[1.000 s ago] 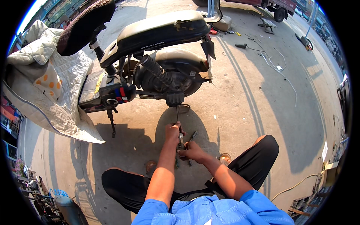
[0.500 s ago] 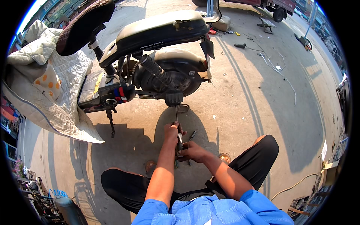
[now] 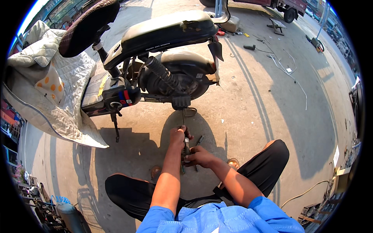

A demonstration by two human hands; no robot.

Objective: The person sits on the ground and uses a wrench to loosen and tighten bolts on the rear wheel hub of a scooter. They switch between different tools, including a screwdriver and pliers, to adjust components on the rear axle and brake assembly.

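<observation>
My left hand point(image 3: 178, 136) is closed around a slim metal tool point(image 3: 186, 146) below the scooter. Just below it, my right hand point(image 3: 198, 157) grips the same tool's lower part with bent fingers. A thin rod or cable point(image 3: 183, 115) runs up from my hands to a black block point(image 3: 180, 102) under the shock absorber point(image 3: 161, 72) and rear wheel point(image 3: 194, 85); its exact join is unclear. The scooter point(image 3: 167, 31) stands side-on before me. A dark tool point(image 3: 200, 140) lies on the concrete beside my hands, partly hidden by my right hand.
A quilted cover point(image 3: 50, 97) drapes over the scooter's left end. A red truck point(image 3: 260, 4), a small stand point(image 3: 276, 25) and bent metal tubing point(image 3: 295, 79) are at upper right. A gas tank point(image 3: 68, 215) stands lower left; a hose point(image 3: 305, 192) lies lower right.
My hands and the held tool have shifted very slightly left compared with a second ago. The scooter and surroundings look the same.
</observation>
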